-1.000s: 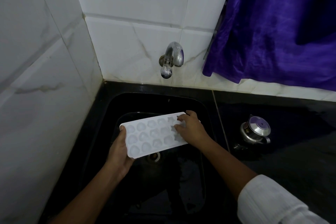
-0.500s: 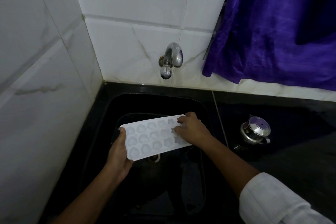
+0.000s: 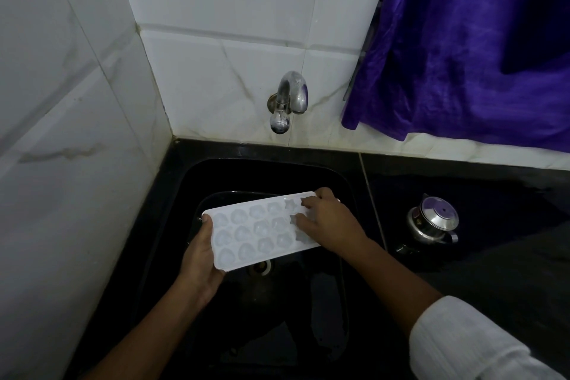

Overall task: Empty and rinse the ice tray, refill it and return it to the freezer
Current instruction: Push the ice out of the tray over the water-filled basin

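A white ice tray (image 3: 253,230) with several shaped cells is held over the black sink (image 3: 216,176), below the chrome tap (image 3: 288,100). My left hand (image 3: 200,259) grips the tray's left end from underneath, thumb on the rim. My right hand (image 3: 330,222) lies on the tray's right end, its curled fingertips pressing into the cells there. No water runs from the tap. The cells look pale, and I cannot tell whether they hold ice.
A steel pot with a lid (image 3: 433,224) stands on the black counter to the right of the sink. A purple cloth (image 3: 462,40) hangs over the counter's back. White tiled walls close in the left and back. The drain (image 3: 262,267) shows beneath the tray.
The tray and both hands have stayed nearly in place; the right fingers have shifted slightly over the end cells.
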A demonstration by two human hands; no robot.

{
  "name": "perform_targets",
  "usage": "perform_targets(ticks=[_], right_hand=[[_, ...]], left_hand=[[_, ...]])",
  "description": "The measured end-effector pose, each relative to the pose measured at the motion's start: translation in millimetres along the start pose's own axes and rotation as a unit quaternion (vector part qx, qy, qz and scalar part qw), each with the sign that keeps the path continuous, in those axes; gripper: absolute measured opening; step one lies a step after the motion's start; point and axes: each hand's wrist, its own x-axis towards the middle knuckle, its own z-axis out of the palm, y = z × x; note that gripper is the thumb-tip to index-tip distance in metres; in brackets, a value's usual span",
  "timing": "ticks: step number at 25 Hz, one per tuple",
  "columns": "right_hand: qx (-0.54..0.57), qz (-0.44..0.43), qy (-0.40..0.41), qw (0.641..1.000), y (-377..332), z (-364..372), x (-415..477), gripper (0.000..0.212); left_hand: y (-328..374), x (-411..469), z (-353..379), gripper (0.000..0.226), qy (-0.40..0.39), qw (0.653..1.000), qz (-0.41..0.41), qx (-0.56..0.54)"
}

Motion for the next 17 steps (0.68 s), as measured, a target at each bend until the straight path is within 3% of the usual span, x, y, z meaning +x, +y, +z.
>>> perform_targets(ticks=[4,10,17], right_hand=[[-0.021,0.000,-0.004,1.000,1,-1,2,0.054],[0.036,-0.022,0.070,0.997,4,2,-8,0.045],[-0.030,0.013,0.006,0.999,3,7,-3,0.050]], left_hand=[[-1,1,-1,0.061,-0.003,1.000,-0.001,-0.001],[1,0,0,0.060,-0.006,1.000,-0.002,-0.007],[0,-2,1,0.060,-0.010,1.000,-0.005,0.007]])
